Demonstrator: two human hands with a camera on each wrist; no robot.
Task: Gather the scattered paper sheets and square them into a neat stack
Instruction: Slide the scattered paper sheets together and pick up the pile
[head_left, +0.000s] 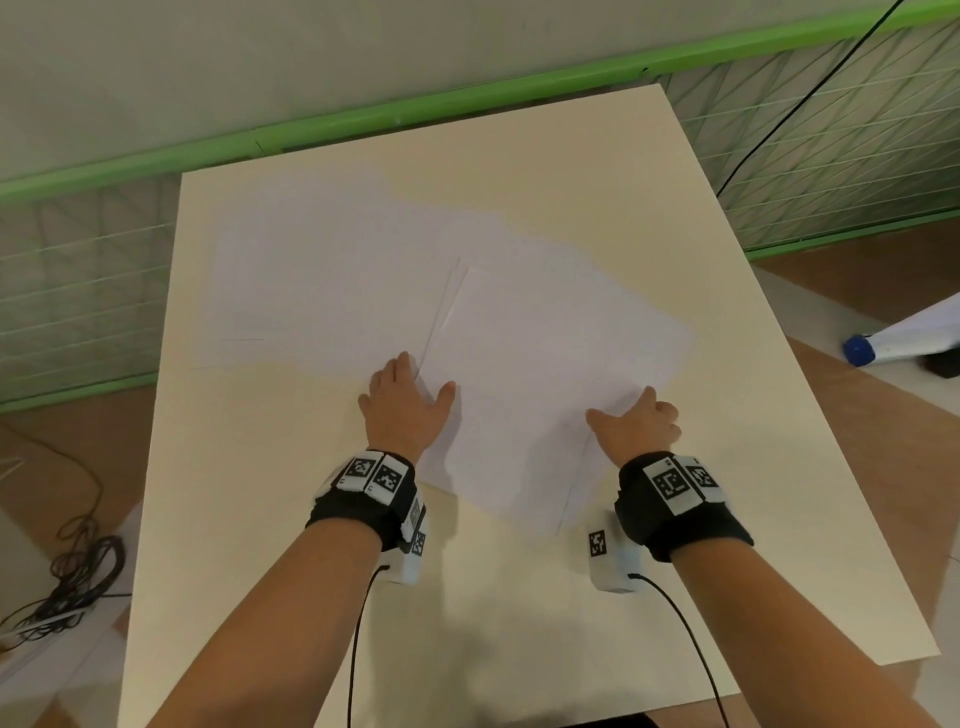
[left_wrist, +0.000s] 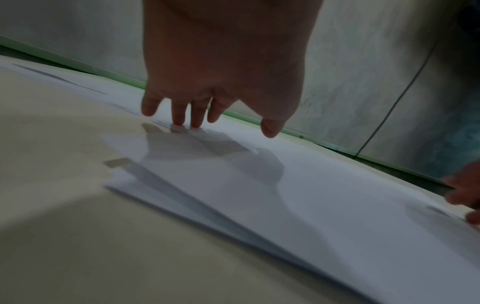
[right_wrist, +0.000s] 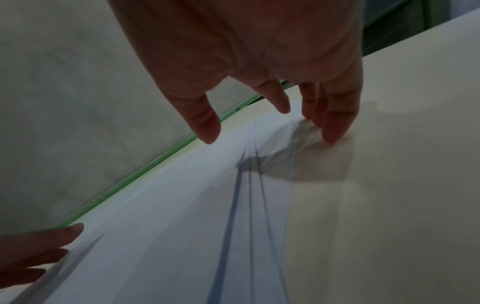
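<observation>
My left hand (head_left: 406, 400) lies flat, fingers straight, pinning the papers (head_left: 545, 374) near the middle of the table (head_left: 260, 493). From its wrist, fingertips (left_wrist: 179, 121) press down. From the right wrist, my right hand (right_wrist: 259, 102) is relaxed, fingertips bracing the right edge, probably to push sheets together.

Dim, seemingly motion-blurred wrist views

We note white paper sheets (head_left: 545, 364) on a cream table (head_left: 675, 208). Beyond the table, a bright green rail (head_left: 363, 117) tops pale mesh panels. Black wristbands (head_left: 363, 512) carry white tags with black square-code patterns. Right of the table: a blue cap (head_left: 860, 351), brown floor.
</observation>
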